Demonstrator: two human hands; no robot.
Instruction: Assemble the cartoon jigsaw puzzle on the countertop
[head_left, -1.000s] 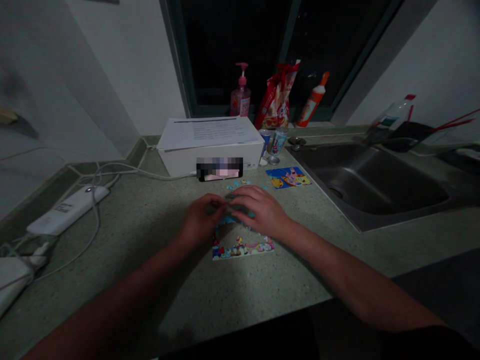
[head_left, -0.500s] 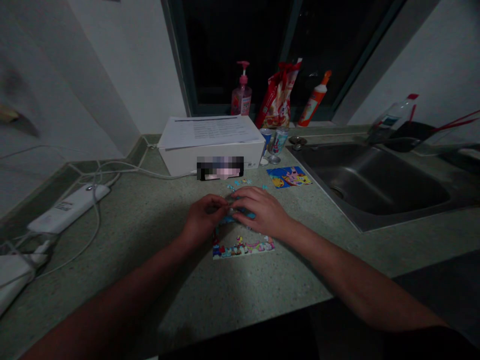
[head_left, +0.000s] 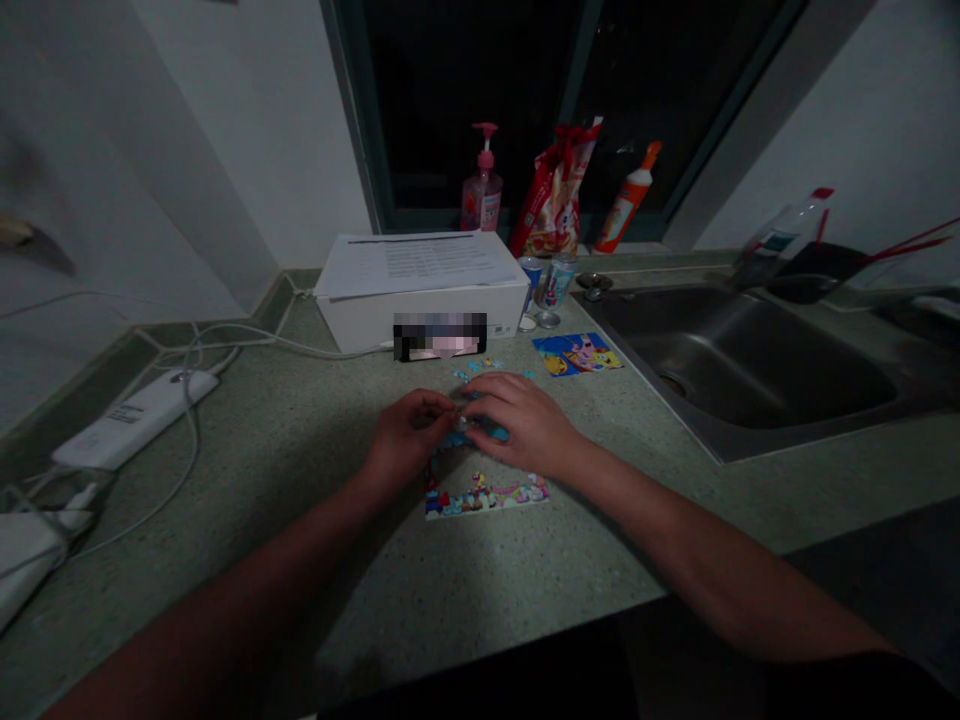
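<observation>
A partly assembled jigsaw puzzle (head_left: 487, 498) lies on the counter, its bottom edge showing small cartoon figures. Over its upper part, my left hand (head_left: 409, 430) is closed in a pinch at a small pale puzzle piece (head_left: 462, 424). My right hand (head_left: 525, 420) meets it from the other side, thumb and forefinger closing on the same piece while the other fingers curve over the blue top part of the puzzle. Much of that part is hidden under the hands. Loose blue puzzle pieces (head_left: 491, 365) lie just beyond my fingers.
A phone (head_left: 442, 345) leans against a white box (head_left: 352, 318) topped with printed paper. To the right are a bright cartoon picture card (head_left: 577, 355), small cans (head_left: 556, 284) and a steel sink (head_left: 765, 370). A power strip (head_left: 139, 415) with cables lies left.
Both hands stay in nearly the same place, with only slight finger movement around the piece. The pale piece shows a little more clearly between the fingertips.
</observation>
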